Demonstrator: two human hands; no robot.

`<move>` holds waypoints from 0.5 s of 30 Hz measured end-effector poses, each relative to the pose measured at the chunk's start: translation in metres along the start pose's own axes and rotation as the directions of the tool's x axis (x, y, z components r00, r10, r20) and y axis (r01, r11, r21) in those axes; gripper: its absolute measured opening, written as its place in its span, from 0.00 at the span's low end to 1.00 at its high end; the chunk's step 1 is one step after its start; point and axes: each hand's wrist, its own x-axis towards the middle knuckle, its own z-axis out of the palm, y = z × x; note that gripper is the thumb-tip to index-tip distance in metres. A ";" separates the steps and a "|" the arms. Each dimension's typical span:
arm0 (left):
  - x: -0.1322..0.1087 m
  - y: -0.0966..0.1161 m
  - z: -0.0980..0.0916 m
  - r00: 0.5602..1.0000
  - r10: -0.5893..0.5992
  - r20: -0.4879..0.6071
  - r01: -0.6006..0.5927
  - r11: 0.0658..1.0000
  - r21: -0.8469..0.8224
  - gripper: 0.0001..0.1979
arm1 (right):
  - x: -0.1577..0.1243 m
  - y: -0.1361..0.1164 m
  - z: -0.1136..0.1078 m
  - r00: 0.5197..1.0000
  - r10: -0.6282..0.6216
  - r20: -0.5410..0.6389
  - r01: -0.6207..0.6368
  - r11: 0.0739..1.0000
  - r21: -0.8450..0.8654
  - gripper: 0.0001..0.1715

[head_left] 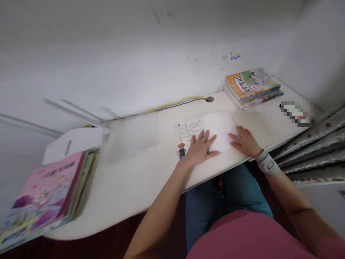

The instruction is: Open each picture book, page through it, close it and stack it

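An open booklet (219, 126) lies flat on the white desk (126, 190) in front of me. Its left page carries printed text and a cartoon figure with orange hair; the right page looks blank. My left hand (201, 149) rests with spread fingers across the lower part of the left page and the fold. On the right page's lower right edge, my right hand (244, 141) lies flat, fingers apart. A pale band (267, 163) is wrapped around my right wrist. Neither hand grips anything.
A stack of books (252, 86) sits at the back right, near a pixelated object (296, 113). Pink-covered books (48, 194) are piled at the left by a white device (72, 144). A yellow cable (172, 101) runs along the wall to a desk hole. Patterned fabric (318, 144) hangs at right.
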 end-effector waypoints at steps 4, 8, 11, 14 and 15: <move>0.002 -0.002 -0.003 0.999 0.026 0.022 -0.026 1.000 -0.007 0.42 | 0.000 0.000 -0.001 1.000 0.000 0.018 0.000 1.000 -0.001 0.27; 0.001 -0.005 -0.003 0.999 0.049 0.019 -0.049 0.999 -0.004 0.39 | 0.001 0.001 -0.002 1.000 -0.001 0.025 0.002 1.000 -0.006 0.27; 0.000 -0.008 -0.003 0.997 0.070 0.026 -0.070 0.998 -0.008 0.39 | 0.001 0.001 -0.003 1.000 -0.005 0.026 0.005 1.000 -0.013 0.27; 0.000 -0.011 -0.002 0.996 0.080 0.028 -0.080 0.997 -0.013 0.39 | 0.001 0.001 -0.002 1.000 -0.001 0.025 0.001 1.000 -0.018 0.27; 0.000 -0.011 -0.002 0.996 0.080 0.026 -0.080 0.997 -0.014 0.39 | 0.001 0.001 -0.002 1.000 -0.002 0.025 0.003 1.000 -0.019 0.28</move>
